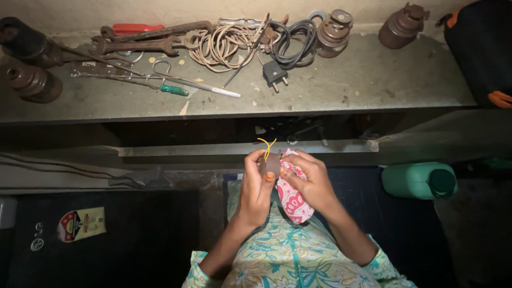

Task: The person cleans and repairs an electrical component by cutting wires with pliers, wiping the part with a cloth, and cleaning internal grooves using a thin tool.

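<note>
- Both hands up close together over the lap — left hand (257, 184) pinches a small brown piece (272, 162) w/ a yellow thread (266, 146) sticking out the top, right hand (308, 180) grips pink patterned fabric (292, 197) right against it.
- Risk imo: thread looks loose, could slip out if the pinch eases; dim light doesn't help.
- Counter (341, 88) ahead is cluttered — wrenches (154, 38), cord coil (221, 47), black plug (274, 73), screwdriver (176, 89). Green jug (418, 180) on the right.

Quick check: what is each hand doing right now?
Left hand: closed on a small brown piece with orange thread.
Right hand: closed on the pink patterned cloth.
</note>
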